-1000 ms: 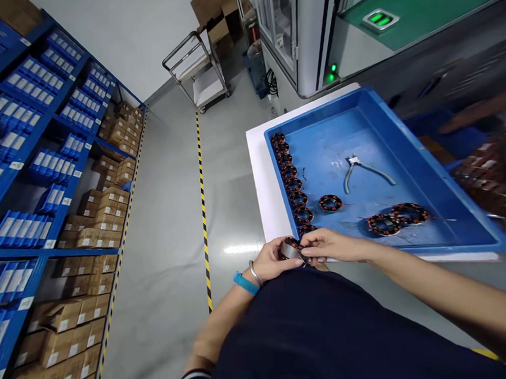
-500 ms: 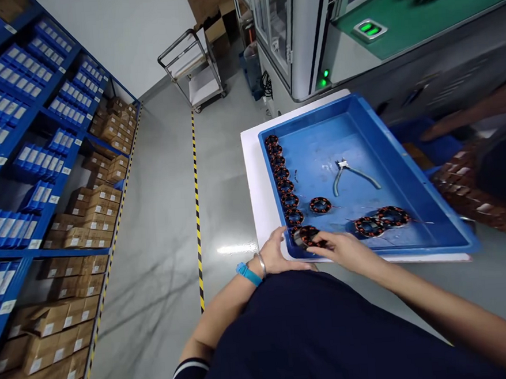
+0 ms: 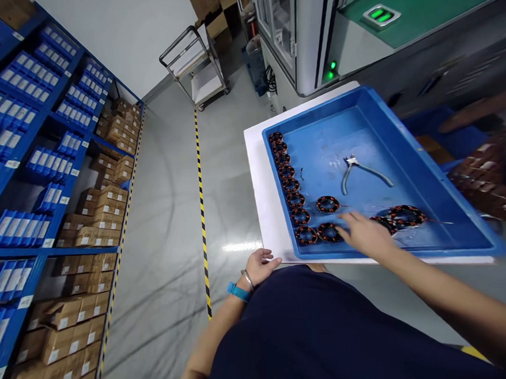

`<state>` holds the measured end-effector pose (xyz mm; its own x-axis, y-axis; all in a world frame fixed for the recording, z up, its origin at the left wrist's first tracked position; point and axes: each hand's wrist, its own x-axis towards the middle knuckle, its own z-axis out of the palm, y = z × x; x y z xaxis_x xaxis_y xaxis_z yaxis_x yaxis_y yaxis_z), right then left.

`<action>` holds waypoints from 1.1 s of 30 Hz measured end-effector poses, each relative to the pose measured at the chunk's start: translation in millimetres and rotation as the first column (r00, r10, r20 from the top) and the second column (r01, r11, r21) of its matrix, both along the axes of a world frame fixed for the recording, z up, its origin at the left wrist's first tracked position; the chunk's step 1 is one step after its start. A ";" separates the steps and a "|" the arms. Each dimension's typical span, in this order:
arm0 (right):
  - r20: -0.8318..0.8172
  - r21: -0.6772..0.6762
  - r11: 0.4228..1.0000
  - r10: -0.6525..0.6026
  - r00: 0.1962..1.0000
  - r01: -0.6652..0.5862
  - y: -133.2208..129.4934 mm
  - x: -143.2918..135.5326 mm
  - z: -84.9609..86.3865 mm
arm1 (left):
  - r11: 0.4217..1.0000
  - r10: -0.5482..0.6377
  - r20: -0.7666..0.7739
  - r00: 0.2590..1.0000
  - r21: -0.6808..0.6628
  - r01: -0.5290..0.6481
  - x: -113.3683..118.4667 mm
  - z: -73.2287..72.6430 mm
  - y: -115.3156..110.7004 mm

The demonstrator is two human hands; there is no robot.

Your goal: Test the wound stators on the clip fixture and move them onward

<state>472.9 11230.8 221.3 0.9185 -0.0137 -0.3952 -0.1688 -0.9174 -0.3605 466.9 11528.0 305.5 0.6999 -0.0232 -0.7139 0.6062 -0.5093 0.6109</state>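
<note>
R hand (image 3: 364, 235) lies flat inside blue tray (image 3: 410, 144), fingers spread, tips beside a wound stator (image 3: 327, 232) at tray's near edge. L hand (image 3: 258, 265) hangs empty, fingers loosely apart, just outside tray's near-left corner. Cutters (image 3: 362, 170) lie mid-tray.

Grey floor (image 3: 171, 207), blue shelving (image 3: 28, 141)

No text can be read here; the white labels on the blue boxes (image 3: 20, 84) and cardboard cartons (image 3: 59, 336) are too small.
</note>
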 end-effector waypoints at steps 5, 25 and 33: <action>-0.097 -0.144 0.989 0.020 0.995 -0.034 -1.8 40.7 6.5 | 1.000 -0.013 0.028 1.000 0.017 0.012 -0.5 4.0 0.6; 0.668 0.173 0.687 0.445 0.597 -0.706 68.4 0.9 105.9 | 0.721 -0.686 0.321 0.652 0.187 0.667 56.3 88.1 -46.3; 0.656 0.383 0.685 0.270 0.705 -0.619 58.4 -9.5 95.0 | 0.835 -0.519 0.173 0.837 -0.109 0.540 49.8 76.7 -37.6</action>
<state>463.5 11289.2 316.3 0.7928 0.5057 0.3403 0.5737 -0.4306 -0.6968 516.8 11490.4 382.2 0.6365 -0.5143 -0.5748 0.1785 -0.6268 0.7585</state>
